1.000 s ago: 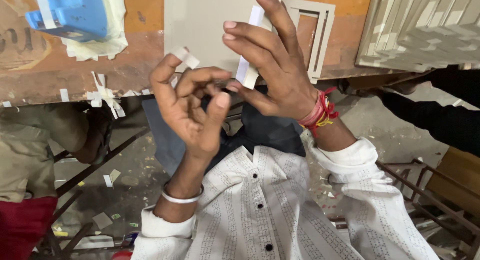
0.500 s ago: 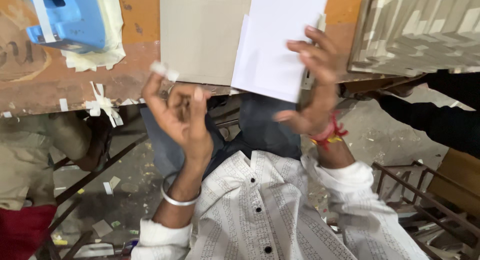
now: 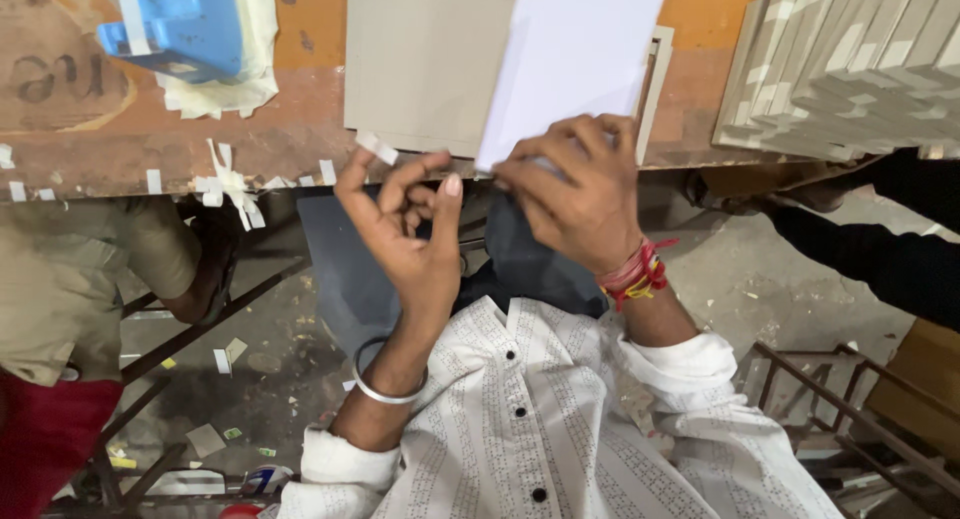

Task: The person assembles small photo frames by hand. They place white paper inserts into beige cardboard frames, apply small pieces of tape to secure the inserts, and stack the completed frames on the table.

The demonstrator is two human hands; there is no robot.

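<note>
Head view: paper and tape at the table's near edge.
I see my right hand (image 3: 575, 194) pinching a white sheet (image 3: 575, 59) over grey card (image 3: 425, 64); my left hand (image 3: 410, 229) is half-curled, tape strip (image 3: 375, 147) stuck to its fingertip.

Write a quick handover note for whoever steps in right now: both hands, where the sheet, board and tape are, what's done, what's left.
Left hand: raised palm-up, a small tape piece stuck to a fingertip, holding nothing else.
Right hand: gripping the lower edge of the white sheet.
The sheet lies tilted over the grey board on the orange workbench; spare tape strips hang along its edge.
Done: tape piece picked up, sheet over the board.
Left: that tape piece is not yet on the sheet or board.
</note>
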